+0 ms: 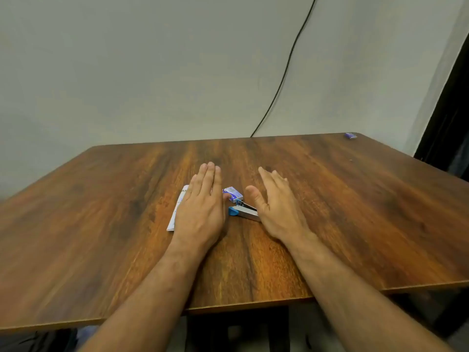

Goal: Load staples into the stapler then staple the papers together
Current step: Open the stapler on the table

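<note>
A small silver stapler with blue ends (244, 211) lies on the wooden table (355, 212) between my two hands. Just behind it sits a small blue-and-white staple box (233, 193). My left hand (201, 212) lies flat, palm down, over folded white papers (177, 210), whose left edge shows beside it. The thumb tip touches the staple box. My right hand (275, 203) rests palm down to the right of the stapler, fingers spread, covering the stapler's right end. Neither hand holds anything.
Another small blue box (351, 135) lies at the table's far right corner. A black cable (286, 69) runs down the wall behind the table. A dark curtain or doorway (449, 118) stands at the right.
</note>
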Demonstrator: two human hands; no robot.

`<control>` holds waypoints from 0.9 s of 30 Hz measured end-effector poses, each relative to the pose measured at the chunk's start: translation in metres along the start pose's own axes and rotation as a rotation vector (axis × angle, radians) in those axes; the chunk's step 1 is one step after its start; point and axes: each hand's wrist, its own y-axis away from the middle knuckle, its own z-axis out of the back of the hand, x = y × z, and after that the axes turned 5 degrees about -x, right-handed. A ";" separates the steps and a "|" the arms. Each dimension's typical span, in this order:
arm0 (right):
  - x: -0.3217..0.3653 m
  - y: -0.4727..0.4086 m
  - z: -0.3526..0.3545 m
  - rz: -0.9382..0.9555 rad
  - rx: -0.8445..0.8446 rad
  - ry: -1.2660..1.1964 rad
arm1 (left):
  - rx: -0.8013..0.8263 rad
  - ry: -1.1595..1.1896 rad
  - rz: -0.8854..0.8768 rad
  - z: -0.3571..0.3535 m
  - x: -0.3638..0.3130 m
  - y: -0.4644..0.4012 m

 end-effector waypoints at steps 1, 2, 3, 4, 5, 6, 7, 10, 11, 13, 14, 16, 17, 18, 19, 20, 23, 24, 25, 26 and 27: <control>-0.002 -0.002 -0.002 0.017 -0.031 -0.037 | -0.021 -0.001 0.003 -0.001 0.000 -0.001; -0.002 -0.003 -0.001 0.041 -0.046 -0.046 | -0.034 0.014 0.012 0.000 0.001 -0.003; -0.004 -0.003 -0.002 0.059 -0.058 -0.059 | -0.035 0.021 0.019 -0.002 0.001 -0.004; -0.003 -0.002 0.000 0.075 -0.055 -0.060 | -0.035 0.025 0.011 -0.003 0.000 -0.005; -0.004 -0.002 -0.001 0.082 -0.047 -0.060 | -0.029 0.037 0.005 -0.005 0.000 -0.006; -0.002 0.000 0.000 0.087 -0.033 -0.040 | -0.012 0.049 -0.009 -0.008 -0.001 -0.006; -0.001 0.001 0.000 0.095 -0.026 -0.025 | 0.004 0.053 -0.029 -0.009 -0.002 -0.006; 0.001 0.004 0.003 0.094 0.069 0.000 | 0.029 0.071 -0.047 -0.010 -0.004 -0.007; 0.001 0.004 0.003 0.094 0.101 -0.004 | 0.036 0.079 -0.046 -0.009 -0.005 -0.007; 0.001 0.003 0.002 0.085 0.142 -0.016 | 0.044 0.090 -0.053 -0.007 -0.006 -0.007; 0.002 0.003 0.001 0.083 0.157 -0.014 | 0.045 0.092 -0.051 -0.007 -0.005 -0.006; -0.002 0.000 -0.002 0.074 0.165 -0.014 | 0.062 0.104 -0.038 -0.006 -0.005 -0.007; -0.005 -0.002 -0.004 0.073 0.163 -0.018 | 0.075 0.103 -0.023 -0.007 -0.005 -0.007; -0.006 -0.003 -0.005 0.069 0.163 -0.024 | 0.085 0.091 -0.007 -0.007 -0.005 -0.008; -0.007 -0.004 -0.005 0.071 0.157 -0.037 | 0.093 0.071 0.006 -0.006 -0.005 -0.009; -0.009 -0.005 -0.006 0.072 0.156 -0.053 | 0.091 0.054 0.015 -0.006 -0.004 -0.009; -0.010 -0.006 -0.005 0.080 0.135 -0.082 | 0.061 0.057 0.033 -0.004 -0.004 -0.010; -0.010 -0.006 -0.004 0.086 0.115 -0.095 | 0.051 0.054 0.036 -0.004 -0.004 -0.010; -0.010 -0.006 -0.004 0.090 0.100 -0.109 | 0.053 0.050 0.045 -0.004 -0.004 -0.010; -0.010 -0.006 -0.004 0.090 0.090 -0.124 | 0.054 0.042 0.049 -0.004 -0.004 -0.010; -0.010 -0.006 -0.005 0.088 0.081 -0.146 | 0.052 0.027 0.050 -0.004 -0.004 -0.010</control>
